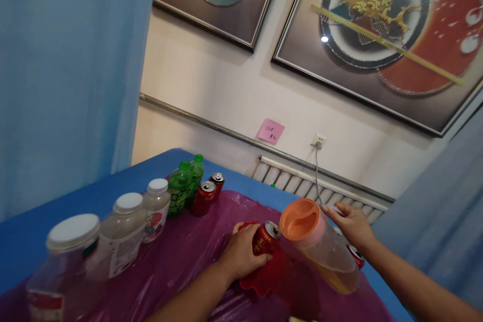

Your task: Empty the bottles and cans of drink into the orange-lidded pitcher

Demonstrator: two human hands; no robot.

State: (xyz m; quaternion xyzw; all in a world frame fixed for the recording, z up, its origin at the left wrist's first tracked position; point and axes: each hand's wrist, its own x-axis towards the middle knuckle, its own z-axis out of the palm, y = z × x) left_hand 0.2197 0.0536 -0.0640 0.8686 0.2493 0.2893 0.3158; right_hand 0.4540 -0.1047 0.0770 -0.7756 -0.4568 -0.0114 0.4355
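Note:
My left hand (243, 256) is wrapped round a red can (264, 241), which stands by a red scalloped piece (264, 276) on the purple plastic sheet (181, 261). To the right, my right hand (349, 224) grips the handle side of a clear pitcher (332, 261) with an orange lid (301, 220). The pitcher leans with its lid toward the can, and some yellowish liquid lies in its lower part. Its lid does not touch the can.
Jars with white lids (126, 231) line the left side. Two green bottles (181, 186) and two red cans (204, 197) stand farther back. Another can (355, 255) is partly hidden behind the pitcher. A radiator (298, 183) is beyond the blue table (166, 158).

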